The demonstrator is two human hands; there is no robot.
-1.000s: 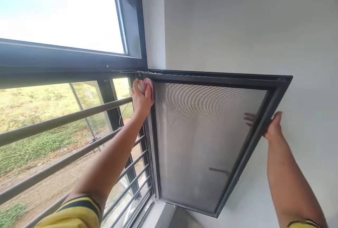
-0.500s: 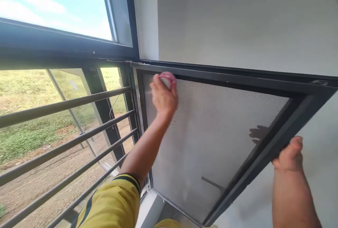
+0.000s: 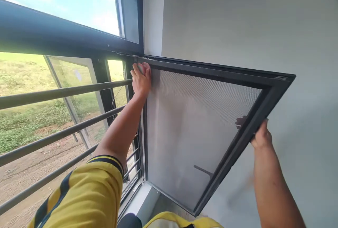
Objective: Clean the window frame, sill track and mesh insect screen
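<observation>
A mesh window screen in a dark frame stands swung open at an angle from the window. My left hand is closed around a small round pad, pale grey with a pinkish edge, its exact kind unclear. It presses near the upper hinge-side corner of the screen's frame, beside the end of the top bar. On the far side, my right hand grips the outer edge of the frame. Some of its fingers show dark through the mesh, wrapped behind the edge. A dark handle-like shape shows low on the mesh.
Grey horizontal bars cross the window opening at left. Beyond them a glass sash stands swung outward over gravel and grass. A pale wall rises behind the screen. Below is a light sill.
My left hand with the pad has moved left along the top of the screen to the hinge-side corner. The screen's outer edge and my right hand appear further left in view.
</observation>
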